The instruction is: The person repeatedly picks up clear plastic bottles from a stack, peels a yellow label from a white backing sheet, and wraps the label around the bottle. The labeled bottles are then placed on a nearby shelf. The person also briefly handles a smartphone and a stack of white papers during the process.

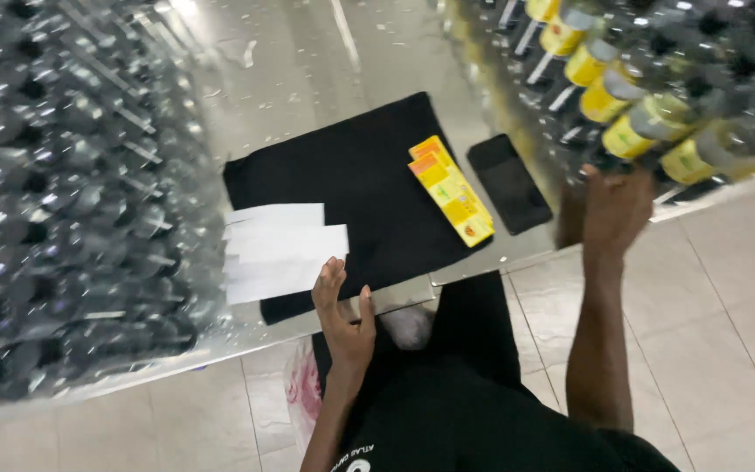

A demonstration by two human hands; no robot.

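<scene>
Left hand open, fingers loosely spread at the near edge of the flat black cloth mat, fingertips just beside thin white paper sheets on its left side — likely light, floppy, best pinched at an edge; right hand reaches yellow-labelled bottles right of mat, grip unclear.

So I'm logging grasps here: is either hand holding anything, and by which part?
Left hand holds nothing; it lies open at the black cloth's near edge, beside the white papers. Right hand reaches to the bottles; any grip is too blurred to tell.
</scene>
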